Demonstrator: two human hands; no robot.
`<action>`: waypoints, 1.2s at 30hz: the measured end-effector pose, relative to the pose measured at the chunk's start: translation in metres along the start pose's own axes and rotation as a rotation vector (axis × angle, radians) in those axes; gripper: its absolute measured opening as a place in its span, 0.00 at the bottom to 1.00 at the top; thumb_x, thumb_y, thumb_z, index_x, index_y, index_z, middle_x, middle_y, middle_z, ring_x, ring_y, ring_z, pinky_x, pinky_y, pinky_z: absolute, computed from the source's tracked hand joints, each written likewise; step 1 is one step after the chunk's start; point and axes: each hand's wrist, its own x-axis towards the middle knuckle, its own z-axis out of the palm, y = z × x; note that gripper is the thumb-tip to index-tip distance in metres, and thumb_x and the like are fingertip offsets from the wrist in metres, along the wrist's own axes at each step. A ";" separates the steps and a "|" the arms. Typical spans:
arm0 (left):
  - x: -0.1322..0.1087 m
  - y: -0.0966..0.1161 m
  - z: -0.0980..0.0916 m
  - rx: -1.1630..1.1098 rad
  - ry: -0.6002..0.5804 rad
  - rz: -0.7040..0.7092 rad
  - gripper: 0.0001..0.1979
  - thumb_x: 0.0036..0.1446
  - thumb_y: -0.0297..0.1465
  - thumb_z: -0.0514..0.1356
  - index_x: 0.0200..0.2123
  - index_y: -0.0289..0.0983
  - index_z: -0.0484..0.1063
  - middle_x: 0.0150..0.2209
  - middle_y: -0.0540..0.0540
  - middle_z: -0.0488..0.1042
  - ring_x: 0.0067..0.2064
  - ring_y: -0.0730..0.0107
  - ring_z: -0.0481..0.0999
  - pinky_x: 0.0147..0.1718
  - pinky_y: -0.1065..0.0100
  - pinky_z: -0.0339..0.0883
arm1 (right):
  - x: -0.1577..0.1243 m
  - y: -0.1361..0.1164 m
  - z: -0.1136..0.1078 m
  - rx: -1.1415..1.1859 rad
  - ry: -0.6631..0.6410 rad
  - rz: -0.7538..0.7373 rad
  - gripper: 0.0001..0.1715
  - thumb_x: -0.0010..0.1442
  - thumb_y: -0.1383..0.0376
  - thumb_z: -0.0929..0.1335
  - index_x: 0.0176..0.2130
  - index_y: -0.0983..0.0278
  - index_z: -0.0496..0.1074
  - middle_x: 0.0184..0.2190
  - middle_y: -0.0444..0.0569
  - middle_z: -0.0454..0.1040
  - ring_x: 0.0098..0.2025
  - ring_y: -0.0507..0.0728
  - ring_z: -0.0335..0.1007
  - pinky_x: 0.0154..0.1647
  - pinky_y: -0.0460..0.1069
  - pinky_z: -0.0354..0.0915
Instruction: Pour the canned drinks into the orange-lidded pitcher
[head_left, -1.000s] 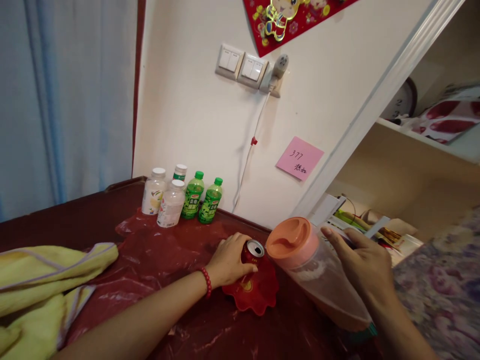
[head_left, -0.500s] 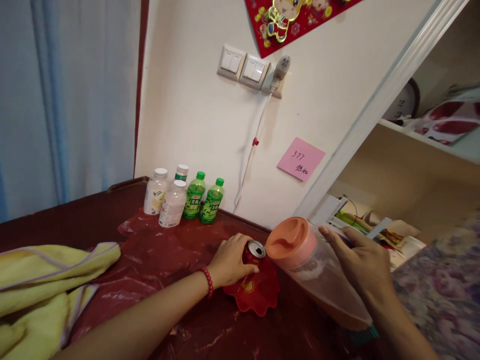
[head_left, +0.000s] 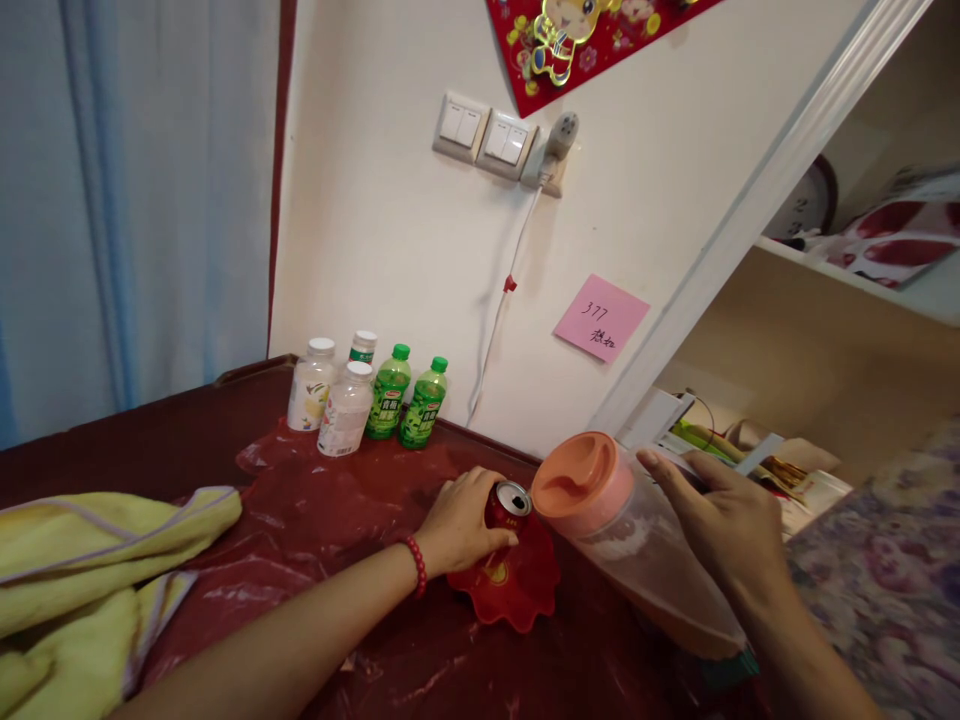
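Note:
My left hand, a red bead bracelet at its wrist, is wrapped round an opened red drink can. The can stands upright in a red scalloped dish. My right hand grips the handle of a clear plastic pitcher. This pitcher is tilted to the left, and its orange lid is right beside the can's top. Some brownish liquid shows low in the pitcher. Whether any liquid is flowing from the lid I cannot tell.
Against the wall stand two green tea bottles and several white-capped bottles. A yellow towel lies at the left on the dark red table. Shelves are at the right, and a white cord hangs down the wall.

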 end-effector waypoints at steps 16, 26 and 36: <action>0.001 0.002 -0.001 -0.011 0.000 -0.002 0.29 0.49 0.38 0.75 0.53 0.41 0.71 0.52 0.43 0.75 0.54 0.48 0.74 0.53 0.54 0.67 | 0.001 0.003 -0.001 0.001 0.001 -0.026 0.45 0.54 0.25 0.64 0.22 0.63 0.68 0.20 0.43 0.63 0.25 0.54 0.58 0.28 0.48 0.52; 0.001 0.001 0.000 -0.023 0.007 0.010 0.29 0.48 0.37 0.75 0.52 0.40 0.71 0.53 0.43 0.75 0.55 0.49 0.74 0.53 0.53 0.67 | 0.002 0.002 -0.002 -0.003 0.023 -0.031 0.47 0.52 0.24 0.64 0.19 0.63 0.65 0.17 0.42 0.58 0.23 0.52 0.55 0.26 0.48 0.51; 0.002 -0.003 0.004 -0.012 0.022 0.026 0.29 0.48 0.38 0.75 0.52 0.39 0.71 0.52 0.42 0.75 0.54 0.48 0.74 0.53 0.52 0.67 | 0.003 -0.002 -0.008 -0.019 0.038 -0.042 0.49 0.52 0.22 0.62 0.18 0.63 0.62 0.16 0.42 0.56 0.22 0.52 0.54 0.26 0.48 0.51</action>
